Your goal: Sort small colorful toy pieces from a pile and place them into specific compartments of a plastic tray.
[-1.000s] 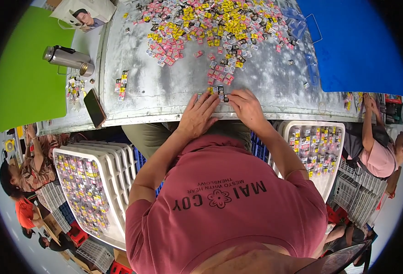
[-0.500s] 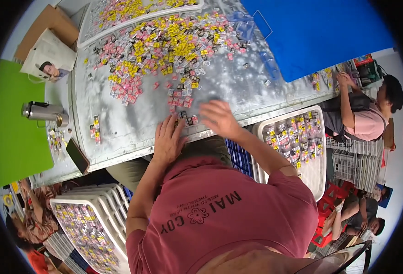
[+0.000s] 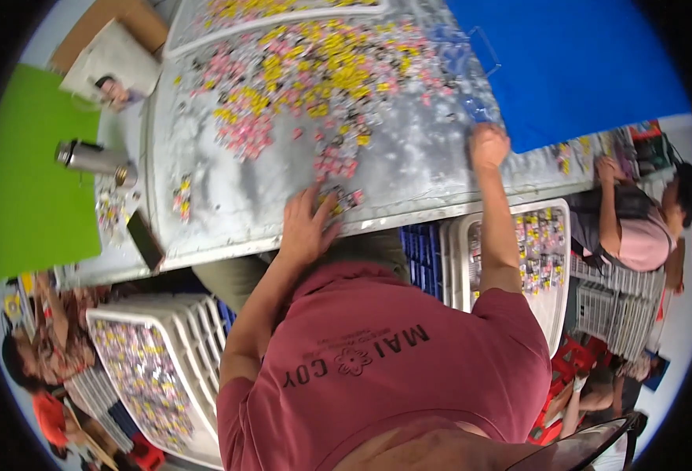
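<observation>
My left hand (image 3: 308, 224) rests at the table's near edge, fingers apart, touching a small cluster of flat square pieces (image 3: 349, 198) in pink, black and yellow. My right hand (image 3: 489, 147) is far to the right, near the blue sheet. Its fingers are curled closed at the near end of clear crumpled plastic (image 3: 475, 108); what they grip is hidden and blurred. A short row of pink and black pieces (image 3: 336, 163) lies just beyond my left hand. Farther off spreads a large loose pile of yellow, pink and clear pieces (image 3: 338, 67).
A white tray (image 3: 283, 16) stands behind the pile. To the left are a steel flask (image 3: 94, 157), a dark phone-like slab (image 3: 145, 239) and a white bag (image 3: 114, 67). Stacked white trays (image 3: 193, 345) flank me, another (image 3: 554, 310) at right. Co-workers (image 3: 636, 224) sit on both sides.
My right hand has swept right and away from the near cluster to the clear plastic by the blue sheet, its fingers closing. My left hand stays by the cluster. The view has shifted slightly.
</observation>
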### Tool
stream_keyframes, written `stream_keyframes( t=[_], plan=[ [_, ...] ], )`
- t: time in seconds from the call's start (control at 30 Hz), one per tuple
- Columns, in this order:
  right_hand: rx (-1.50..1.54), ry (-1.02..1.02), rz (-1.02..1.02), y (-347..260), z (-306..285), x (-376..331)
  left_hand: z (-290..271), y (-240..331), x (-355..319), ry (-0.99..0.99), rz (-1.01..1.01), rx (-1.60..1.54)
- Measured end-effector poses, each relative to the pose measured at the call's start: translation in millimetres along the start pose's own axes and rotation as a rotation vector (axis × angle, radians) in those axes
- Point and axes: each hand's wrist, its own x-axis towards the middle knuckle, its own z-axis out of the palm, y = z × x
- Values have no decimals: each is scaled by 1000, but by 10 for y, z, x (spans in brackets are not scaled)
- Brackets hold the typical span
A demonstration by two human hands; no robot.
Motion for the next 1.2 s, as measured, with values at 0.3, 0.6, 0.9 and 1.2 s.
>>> stream_keyframes(
  t=[0.3,0.6,0.9,1.2],
  plan=[
    [302,-74,29,-233,-413,4,61,-49,47,165,69,-191],
    [403,40,-52,-324,-379,-98,-95,-90,-18,288,-40,-306],
    [688,108,-294,-924,-1097,-332,-862,-1184,-275,729,-402,-15],
    [1003,20,-775,-1713,-1652,-1023,-887,-1985,-672,684,-576,383]
  ],
)
